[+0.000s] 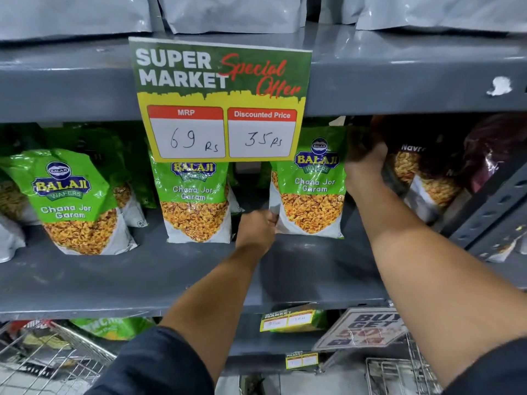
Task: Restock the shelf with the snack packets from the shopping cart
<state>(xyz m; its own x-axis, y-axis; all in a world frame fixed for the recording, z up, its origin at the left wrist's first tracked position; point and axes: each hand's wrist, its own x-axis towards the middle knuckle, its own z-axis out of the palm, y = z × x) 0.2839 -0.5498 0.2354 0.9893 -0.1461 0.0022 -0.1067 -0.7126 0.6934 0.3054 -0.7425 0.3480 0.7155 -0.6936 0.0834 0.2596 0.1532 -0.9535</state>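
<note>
Green Balaji Chana Jor Garam packets stand on the grey shelf (148, 277): one at the left (75, 203), one in the middle (196, 206) and one at the right (312, 195). My left hand (256, 228) grips the lower left edge of the right green packet. My right hand (366, 171) holds a dark maroon Navratan packet (425, 178) at the shelf's right end, partly in shadow under the upper shelf. More green packets stand behind the front row.
A special-offer price sign (221, 101) hangs from the upper shelf and covers the middle packet's top. Grey pouches (231, 12) line the upper shelf. A wire shopping cart (48, 357) sits at the lower left, another wire basket (399, 374) at the lower right. The shelf's slotted upright (496, 206) stands at the right.
</note>
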